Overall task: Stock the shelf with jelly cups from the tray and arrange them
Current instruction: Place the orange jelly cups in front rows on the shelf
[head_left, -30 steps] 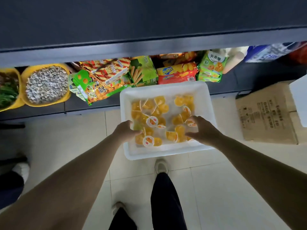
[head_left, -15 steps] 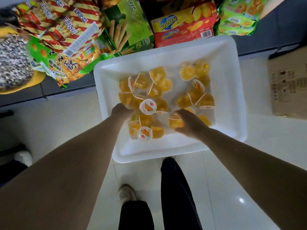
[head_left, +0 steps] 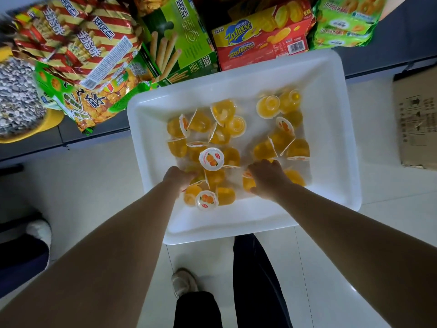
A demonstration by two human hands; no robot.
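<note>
Both hands are down in the white tray [head_left: 331,74], knuckles up, fingers curled under & hidden from this angle. Left hand [head_left: 178,177] sits on the near-left clump of jelly cups [head_left: 211,159]; fingers bend down onto an orange cup, but can't tell if it's actually got one pinched or is just touching. Right hand [head_left: 268,179] is curled over the near-right cups w/ one orange cup pressed against the thumb side; looks like it grips that cup, though the fingertips are out of sight.

Jelly cups are all in the tray, none on the shelf [head_left: 402,39] yet. They lie jumbled: most tipped on their sides, a couple lid-up showing orange-fruit labels, a few upside down at the far right. Roughly 2 loose groups, left & right, w/ bare tray floor between.

Tray sits on pale floor tiles [head_left: 106,176], its far edge just beside the low dark shelf. On that shelf: red-striped snack bags [head_left: 78,41], green biscuit-stick box [head_left: 175,36], red/yellow Zecheese box [head_left: 260,41], green cracker packs [head_left: 345,20]. Far left, a yellow tub of seeds [head_left: 16,100]. Cardboard box [head_left: 416,124] on the floor to the right. Person's dark trouser legs [head_left: 255,280] & a shoe [head_left: 183,281] show below the tray.
</note>
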